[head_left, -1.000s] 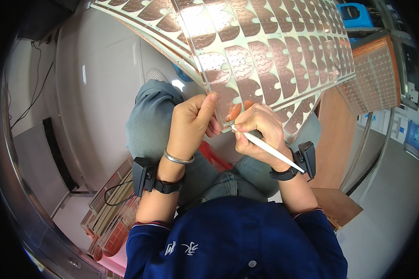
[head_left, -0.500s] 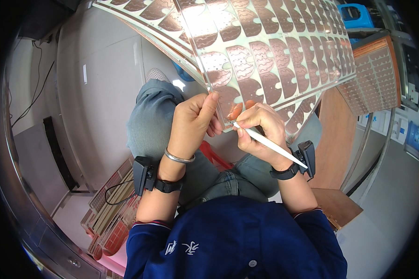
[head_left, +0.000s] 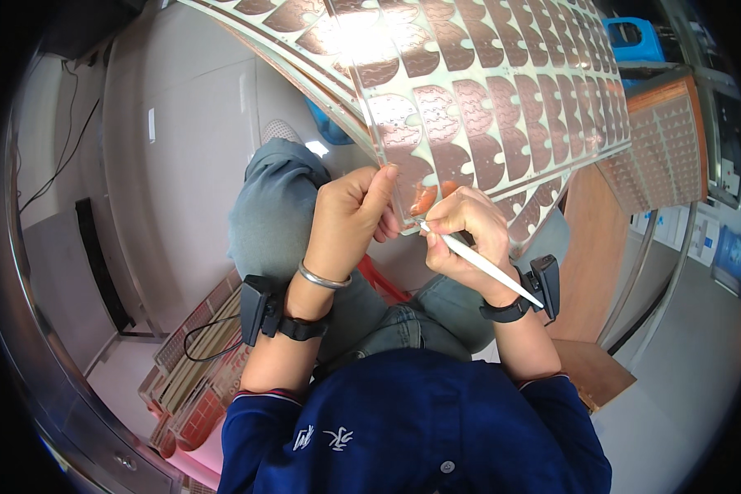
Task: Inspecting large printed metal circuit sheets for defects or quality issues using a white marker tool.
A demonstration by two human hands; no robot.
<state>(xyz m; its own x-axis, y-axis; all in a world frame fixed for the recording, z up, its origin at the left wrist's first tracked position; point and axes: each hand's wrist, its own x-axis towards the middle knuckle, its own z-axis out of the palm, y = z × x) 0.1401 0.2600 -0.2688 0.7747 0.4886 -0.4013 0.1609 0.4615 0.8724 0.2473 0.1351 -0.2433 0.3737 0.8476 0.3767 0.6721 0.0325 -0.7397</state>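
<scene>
My left hand (head_left: 352, 212) pinches the near left corner of a large circuit board panel (head_left: 424, 169), thumb on top and fingers beneath. Rows of copper-coloured, curved shapes cover this pale green, shiny panel. In my right hand (head_left: 477, 226) is a slim white pen-like tool (head_left: 490, 268), gripped between thumb and fingers. Its thin tip meets the panel near the corner, or nearly so; the exact contact is too small to tell. Orange coverings show on two of the right fingertips, which lie against the panel. More panels (head_left: 305, 86) are stacked underneath.
A wooden-edged board with a similar pattern (head_left: 663, 136) stands at the right, near a blue plastic container (head_left: 634, 39). Brown wood (head_left: 584, 255) lies beside metal rails. Red baskets (head_left: 202, 416) sit on the floor at lower left, near a metal cabinet (head_left: 99, 445).
The panel has shifted slightly right and toward me in the picture. Both hands have moved a little to the right with it, keeping their grips.
</scene>
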